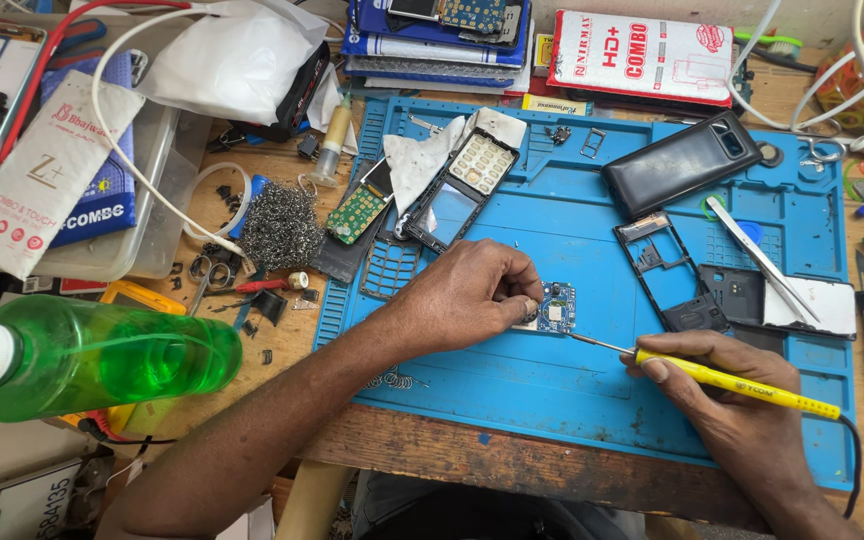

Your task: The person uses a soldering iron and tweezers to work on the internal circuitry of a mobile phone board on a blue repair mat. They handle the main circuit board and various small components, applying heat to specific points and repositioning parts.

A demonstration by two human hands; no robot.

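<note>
Step in hand, I reckon: soldering/touch-up on the small blue circuit board (555,307), mid blue silicone mat (572,390). My left hand (467,293) pins the board at its left edge, thumb + fingers pinched narrow on it. My right hand (727,395) is wrapped round the yellow-handled iron (732,381), held pen-style, fingers closed tight on the grip; thin metal tip sits just off the board's lower right corner, can't tell if touching. Next move, as I judge it, calls for a steady tip on one tiny pad w/o the board sliding, so left pinch must hold firm. Board is flat, squarish, studded w/ small parts. Mat is matte, ribbed w/ shallow trays. Nearby: glossy black phone back cover (679,163), bare black plastic frame (664,268), keypad front (462,187), wiry steel wool wad (280,226), translucent green bottle (112,356).
</note>
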